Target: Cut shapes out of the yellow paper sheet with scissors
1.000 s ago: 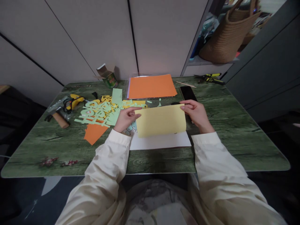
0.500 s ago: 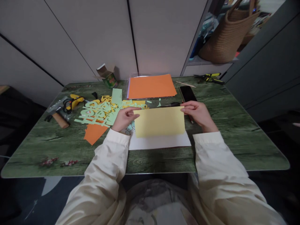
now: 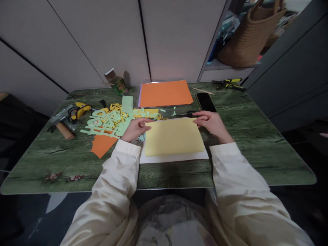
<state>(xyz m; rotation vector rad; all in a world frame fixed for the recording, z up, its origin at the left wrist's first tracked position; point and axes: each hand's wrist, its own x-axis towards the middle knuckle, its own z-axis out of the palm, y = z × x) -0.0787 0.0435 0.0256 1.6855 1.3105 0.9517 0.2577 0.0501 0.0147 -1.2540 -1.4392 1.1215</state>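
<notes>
A sheet of yellow paper spans the gap between my hands, its near edge tipped down over a white sheet on the table. My left hand pinches its far left corner, and my right hand pinches the far right corner. Part of a printed or drawn blue figure shows beside the left hand on the white sheet. Scissors lie just beyond the yellow paper, partly hidden. Close to the right hand is a black phone.
Green and yellow paper cutouts are heaped on the left, with an orange scrap below. A hammer and a yellow corded tool lie farther left. Orange sheets, an opened box and pliers sit along the back.
The yellow paper has come down and toward me, covering more of the white sheet. My right hand has shifted slightly left; both hands keep their pinch on the corners.
</notes>
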